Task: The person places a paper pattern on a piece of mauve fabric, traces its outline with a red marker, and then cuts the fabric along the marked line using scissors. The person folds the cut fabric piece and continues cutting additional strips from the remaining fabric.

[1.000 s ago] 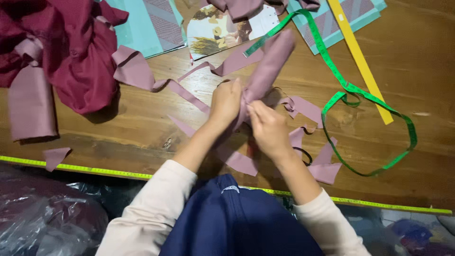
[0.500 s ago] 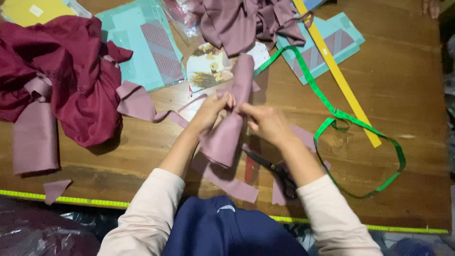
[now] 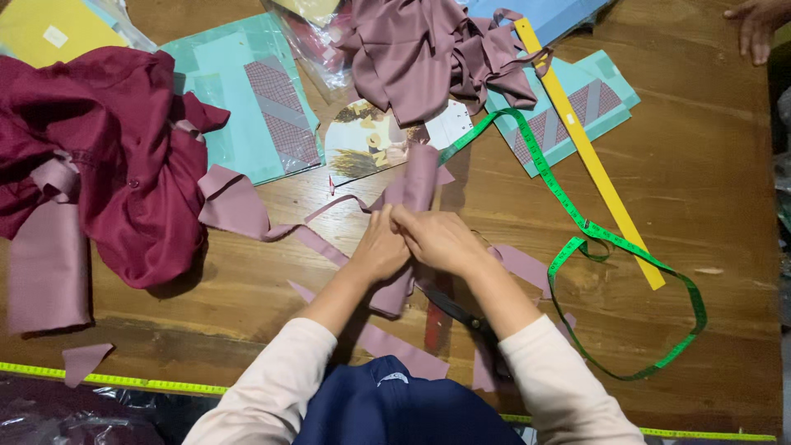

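The left hand (image 3: 381,247) and right hand (image 3: 437,239) meet in the middle of the table (image 3: 709,165). Both pinch a rolled mauve cloth strip (image 3: 412,194) so it stays tight. Black scissors (image 3: 461,315) lie just beside the right wrist.

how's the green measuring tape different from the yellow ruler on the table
The green measuring tape is limp, curving and looping over the wooden table, while the yellow ruler is rigid and dead straight. The tape is narrow and runs on to the table's right part; the ruler is wider and its top end tucks under mauve fabric. They cross near the ruler's lower end. Both are long measuring tools lying right of the hands.
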